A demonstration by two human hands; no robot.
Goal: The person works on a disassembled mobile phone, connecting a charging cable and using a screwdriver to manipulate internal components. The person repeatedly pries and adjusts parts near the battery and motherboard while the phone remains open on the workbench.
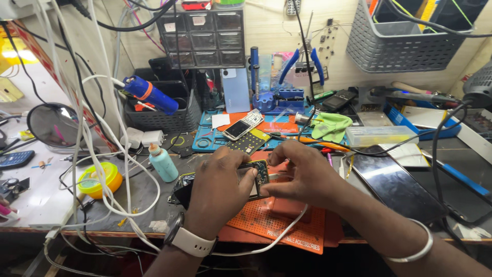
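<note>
My left hand (pixel 218 192) and my right hand (pixel 302 177) both grip a small opened phone (pixel 259 177) with its green circuit board showing, held just above an orange perforated work mat (pixel 277 225). The left hand covers the phone's left half, and a white watch sits on that wrist. My right hand's fingers pinch the phone's right edge; a white bangle is on that wrist. A black phone part (pixel 180 191) lies under the left hand.
A keypad phone (pixel 242 125) and loose keypad board (pixel 249 142) lie on a blue mat behind. A teal bottle (pixel 163 163), yellow tape roll (pixel 97 179), white cables (pixel 110 169), dark tablet (pixel 394 184), green cloth (pixel 330 125) and clear box (pixel 379 135) surround the hands.
</note>
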